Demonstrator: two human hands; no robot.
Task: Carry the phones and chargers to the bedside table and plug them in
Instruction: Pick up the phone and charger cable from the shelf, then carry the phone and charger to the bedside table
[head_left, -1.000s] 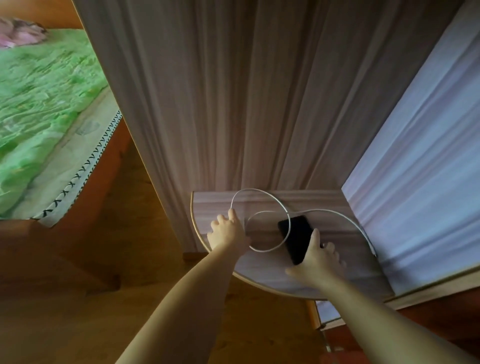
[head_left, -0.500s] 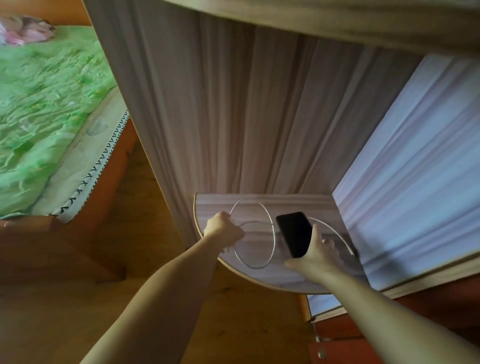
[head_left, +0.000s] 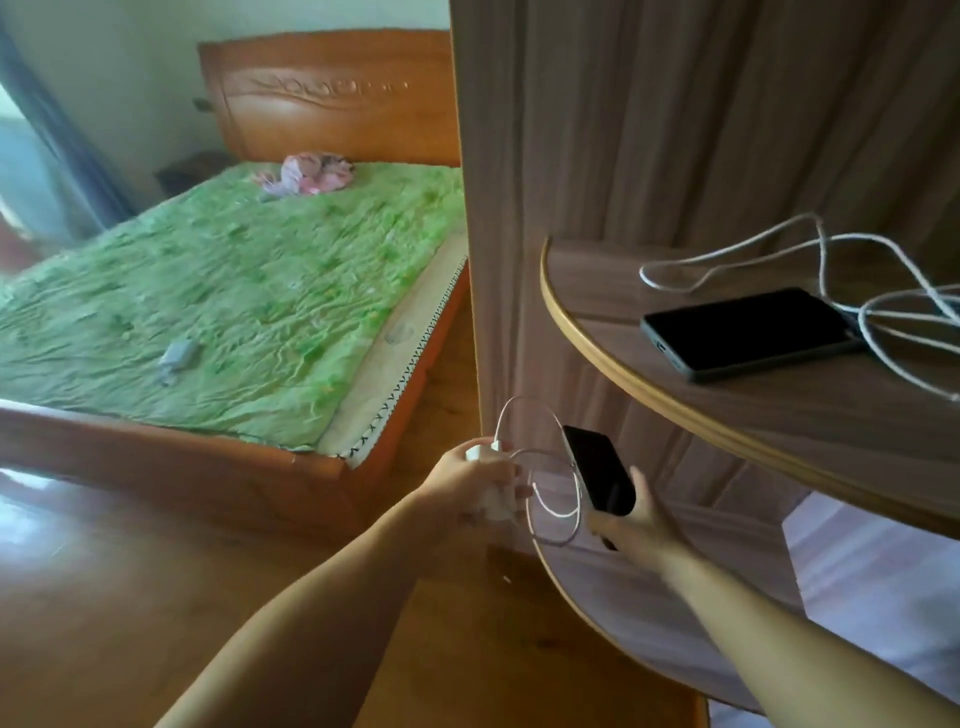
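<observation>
Left hand: the left hand (head_left: 470, 480) is closed around a white charger plug (head_left: 482, 451); a second white block seems to sit lower in the same fist, though blur makes that uncertain.
Cable: a thin white charging cable (head_left: 553, 499) loops in rings between the two hands, running from the plug.
Right hand: the right hand (head_left: 631, 525) grips the lower end of a black glossy smartphone (head_left: 597, 470), its dark screen tilted upward.
Lower shelf: the held phone and cable loops hang over the rounded grey wood-grain lower shelf (head_left: 623, 597), beside the tall grey upright panel (head_left: 519, 260).
Upper shelf: on the rounded grey upper shelf with a tan edge band (head_left: 597, 343) lies a second black smartphone (head_left: 743, 340), flat, screen up.
Second cable: a tangled white cable (head_left: 826, 275) rests on that shelf, behind and to the right of the flat phone, crossing its far corner.
Bed: a wooden-framed bed with a crumpled green cover (head_left: 218, 296) stands well apart to the left, with a bundle of pink cloth (head_left: 306, 174) near the headboard.
</observation>
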